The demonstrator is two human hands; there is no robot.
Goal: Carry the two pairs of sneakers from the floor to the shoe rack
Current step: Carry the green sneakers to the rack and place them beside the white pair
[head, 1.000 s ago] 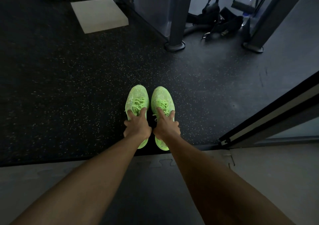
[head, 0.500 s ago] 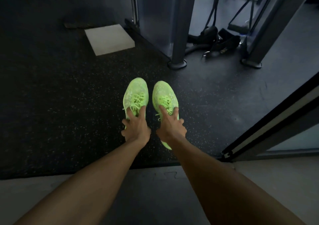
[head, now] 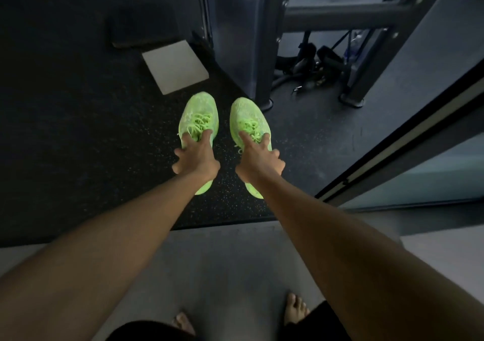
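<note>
Both arms reach forward and each hand holds one neon-green sneaker. The left hand (head: 196, 158) grips the left sneaker (head: 199, 120) at its opening: two fingers lie on the tongue among the laces and the other fingers curl around the outer side of the collar. The right hand (head: 259, 161) holds the right sneaker (head: 248, 122) in the same manner — two fingers spread on the laces, the rest bent around the side. Each hand covers the middle and back part of its shoe, so the toe shows beyond the fingers and a small piece of heel shows under the wrist. The toes point away from the person, and the two sneakers are side by side with a gap between them. I cannot tell if the soles touch the floor or are above it.

Under the shoes is the dark speckled floor (head: 78, 131). A pale flat pad (head: 175, 65) lies near the left toe, and the foot of a metal frame (head: 262, 52) stands just beyond the right toe. Nearer to the person the floor becomes a grey mat (head: 230, 262) — two bare feet are visible at the lower edge.
</note>
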